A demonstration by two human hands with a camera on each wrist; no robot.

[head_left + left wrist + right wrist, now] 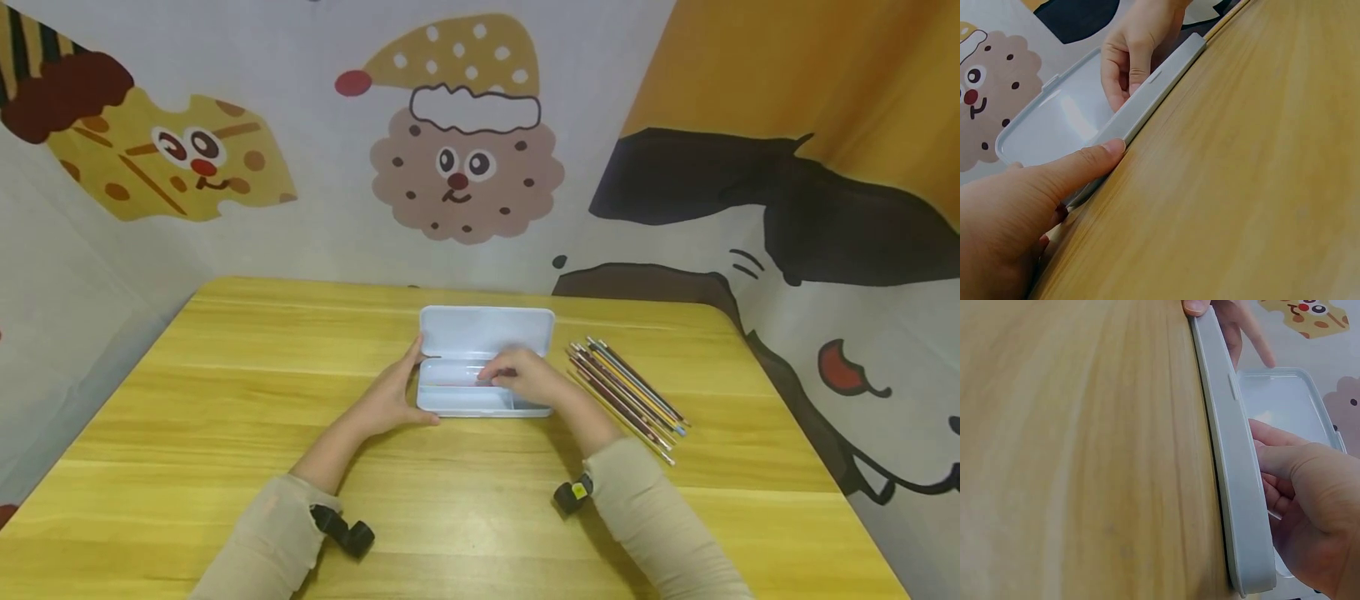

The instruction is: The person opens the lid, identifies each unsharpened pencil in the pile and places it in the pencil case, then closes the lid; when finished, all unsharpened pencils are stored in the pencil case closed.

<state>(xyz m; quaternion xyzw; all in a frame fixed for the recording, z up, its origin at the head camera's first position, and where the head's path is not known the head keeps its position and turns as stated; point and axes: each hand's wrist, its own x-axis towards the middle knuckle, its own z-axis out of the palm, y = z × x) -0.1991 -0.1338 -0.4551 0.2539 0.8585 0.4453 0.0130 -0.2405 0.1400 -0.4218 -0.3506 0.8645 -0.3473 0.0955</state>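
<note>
A pale grey pencil case (465, 402) lies on the table with its lid (483, 329) raised at the back. My left hand (386, 400) grips the left end of the case, thumb along the front wall and fingers toward the back. Inside the rear compartment, my right hand (525, 375) has thumb and index finger brought together on a thin reddish pencil (453, 385) lying lengthwise. In both wrist views the front wall hides the right fingertips. A loose bundle of pencils (622, 392) lies right of the case, beside the right forearm.
The wooden table (225, 375) has rounded back corners and meets a cartoon-printed cloth (315, 242) behind it. A small divider (513, 402) splits the case's front compartment near its right end. Black cameras are strapped at both wrists.
</note>
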